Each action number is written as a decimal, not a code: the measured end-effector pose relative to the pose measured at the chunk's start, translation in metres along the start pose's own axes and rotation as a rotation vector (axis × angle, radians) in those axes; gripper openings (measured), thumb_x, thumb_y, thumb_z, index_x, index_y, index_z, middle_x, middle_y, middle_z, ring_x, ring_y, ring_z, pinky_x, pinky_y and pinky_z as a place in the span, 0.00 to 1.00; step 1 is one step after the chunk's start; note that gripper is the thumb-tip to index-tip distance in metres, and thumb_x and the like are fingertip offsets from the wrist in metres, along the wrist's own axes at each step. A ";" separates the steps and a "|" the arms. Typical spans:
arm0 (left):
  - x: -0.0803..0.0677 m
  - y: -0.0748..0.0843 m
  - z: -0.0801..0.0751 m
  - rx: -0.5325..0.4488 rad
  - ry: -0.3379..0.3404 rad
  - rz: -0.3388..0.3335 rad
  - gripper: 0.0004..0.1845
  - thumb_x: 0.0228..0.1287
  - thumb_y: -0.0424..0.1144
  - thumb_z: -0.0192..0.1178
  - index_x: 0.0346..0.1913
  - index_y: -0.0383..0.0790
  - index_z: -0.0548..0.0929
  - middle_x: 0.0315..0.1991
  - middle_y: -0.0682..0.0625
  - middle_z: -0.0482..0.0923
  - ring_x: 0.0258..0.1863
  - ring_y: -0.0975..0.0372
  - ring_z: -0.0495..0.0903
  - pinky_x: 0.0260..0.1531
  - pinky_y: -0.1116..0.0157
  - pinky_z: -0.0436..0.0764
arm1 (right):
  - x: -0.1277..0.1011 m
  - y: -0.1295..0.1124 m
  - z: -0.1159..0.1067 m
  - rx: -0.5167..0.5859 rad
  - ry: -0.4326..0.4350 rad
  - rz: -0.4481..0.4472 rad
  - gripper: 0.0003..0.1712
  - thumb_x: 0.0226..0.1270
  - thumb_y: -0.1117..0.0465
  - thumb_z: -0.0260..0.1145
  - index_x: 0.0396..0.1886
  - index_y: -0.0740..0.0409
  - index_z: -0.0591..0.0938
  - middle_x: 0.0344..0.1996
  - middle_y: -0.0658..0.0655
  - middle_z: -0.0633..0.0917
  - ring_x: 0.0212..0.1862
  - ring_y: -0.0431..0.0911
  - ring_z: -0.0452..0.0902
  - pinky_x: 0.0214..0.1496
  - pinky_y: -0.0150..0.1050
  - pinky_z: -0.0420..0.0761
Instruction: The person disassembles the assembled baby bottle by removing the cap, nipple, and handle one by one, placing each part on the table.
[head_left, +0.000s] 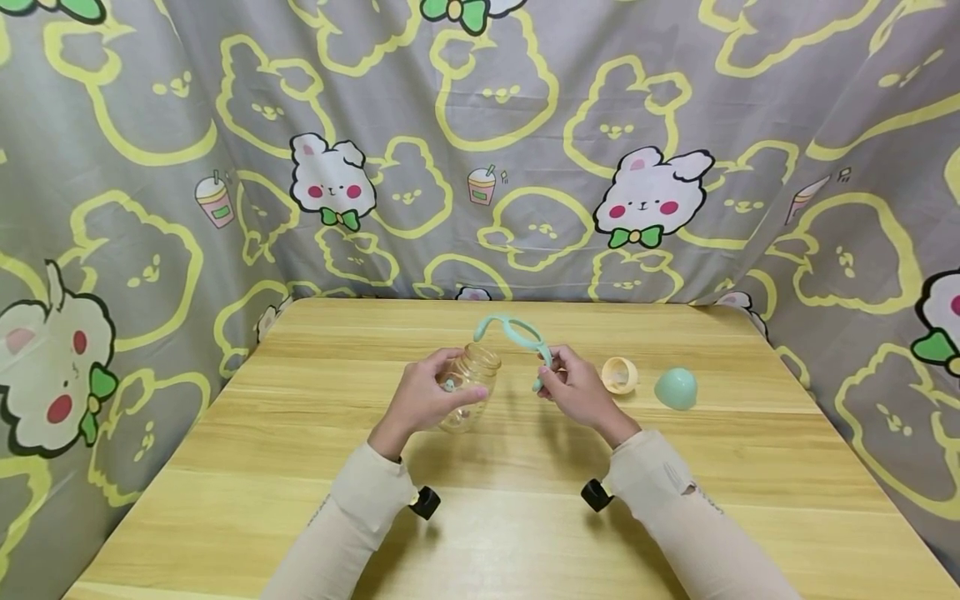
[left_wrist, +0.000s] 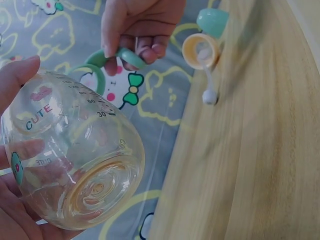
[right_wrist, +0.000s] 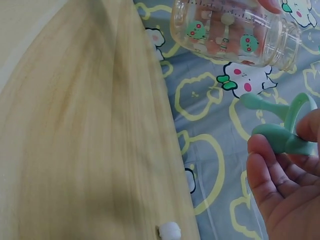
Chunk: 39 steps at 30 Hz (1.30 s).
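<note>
Bunny-print cloth hangs round three sides of the wooden counter (head_left: pixel 495 500) I work at. My left hand (head_left: pixel 424 398) wraps its grip round the clear baby bottle (head_left: pixel 470 387), fingers curled about its body, holding it tilted above the counter's middle with the open neck pointing away and a little to my right. My right hand (head_left: pixel 576 390) pinches one end of the mint-green handle ring (head_left: pixel 519 335), whose loops arch up between the two hands, close to the bottle's neck but not on it.

To do this well, I judge the bottle should be kept steady and its neck turned squarely toward the ring, so the ring's round opening can meet the mouth flat rather than at a slant; a firmer hold nearer the ring's centre would help.

Counted: one bottle, one handle ring, one cream-coloured collar (head_left: pixel 619 375) with a straw piece, visible in the left wrist view, and one green dome cap (head_left: pixel 676 388), these two lying just right of my right hand.
</note>
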<state>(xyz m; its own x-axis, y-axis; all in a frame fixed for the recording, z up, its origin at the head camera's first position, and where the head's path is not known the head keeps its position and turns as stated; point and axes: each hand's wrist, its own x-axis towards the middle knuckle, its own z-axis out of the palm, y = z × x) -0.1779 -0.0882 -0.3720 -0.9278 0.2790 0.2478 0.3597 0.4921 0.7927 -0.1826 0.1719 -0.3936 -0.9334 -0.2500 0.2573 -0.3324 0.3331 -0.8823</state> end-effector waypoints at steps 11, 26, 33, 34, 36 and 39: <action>-0.002 0.000 -0.003 0.016 0.000 -0.003 0.38 0.49 0.52 0.75 0.62 0.39 0.76 0.48 0.44 0.82 0.44 0.52 0.83 0.41 0.56 0.81 | 0.002 0.012 0.006 -0.005 0.002 0.041 0.13 0.74 0.64 0.57 0.52 0.67 0.72 0.36 0.60 0.80 0.32 0.48 0.82 0.39 0.46 0.83; -0.001 0.000 -0.004 -0.002 -0.002 0.003 0.38 0.49 0.51 0.74 0.62 0.38 0.76 0.49 0.41 0.81 0.48 0.49 0.82 0.43 0.54 0.80 | 0.005 0.026 0.012 -0.034 -0.044 0.076 0.19 0.73 0.63 0.58 0.57 0.69 0.69 0.36 0.60 0.81 0.35 0.51 0.82 0.40 0.41 0.83; -0.001 0.000 -0.004 0.017 0.006 -0.001 0.38 0.49 0.52 0.74 0.62 0.39 0.76 0.52 0.40 0.80 0.52 0.48 0.79 0.48 0.50 0.78 | 0.006 0.032 0.014 -0.082 -0.049 0.079 0.19 0.73 0.63 0.59 0.56 0.71 0.69 0.35 0.57 0.81 0.36 0.52 0.82 0.38 0.38 0.82; -0.001 0.000 -0.004 0.016 0.003 -0.003 0.38 0.49 0.52 0.74 0.62 0.39 0.76 0.53 0.40 0.80 0.53 0.47 0.79 0.48 0.50 0.78 | 0.005 0.032 0.014 -0.090 -0.049 0.082 0.19 0.73 0.63 0.59 0.56 0.70 0.69 0.35 0.57 0.81 0.35 0.51 0.82 0.37 0.37 0.82; -0.001 -0.001 -0.004 0.014 -0.002 -0.007 0.38 0.49 0.52 0.74 0.63 0.40 0.76 0.53 0.40 0.79 0.53 0.47 0.79 0.48 0.50 0.78 | 0.005 0.034 0.015 -0.097 -0.048 0.086 0.18 0.73 0.62 0.59 0.54 0.70 0.70 0.35 0.56 0.82 0.35 0.49 0.82 0.36 0.35 0.81; -0.001 -0.001 -0.004 0.016 -0.002 -0.007 0.38 0.49 0.52 0.74 0.63 0.40 0.76 0.54 0.41 0.79 0.53 0.48 0.79 0.48 0.51 0.78 | 0.005 0.035 0.016 -0.090 -0.046 0.095 0.17 0.72 0.63 0.59 0.53 0.70 0.70 0.35 0.57 0.82 0.35 0.49 0.82 0.36 0.35 0.81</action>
<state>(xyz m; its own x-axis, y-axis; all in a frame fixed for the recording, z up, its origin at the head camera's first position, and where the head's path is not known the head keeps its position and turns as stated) -0.1780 -0.0917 -0.3707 -0.9303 0.2769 0.2407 0.3543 0.5076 0.7853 -0.1966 0.1673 -0.4297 -0.9548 -0.2544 0.1536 -0.2552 0.4372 -0.8624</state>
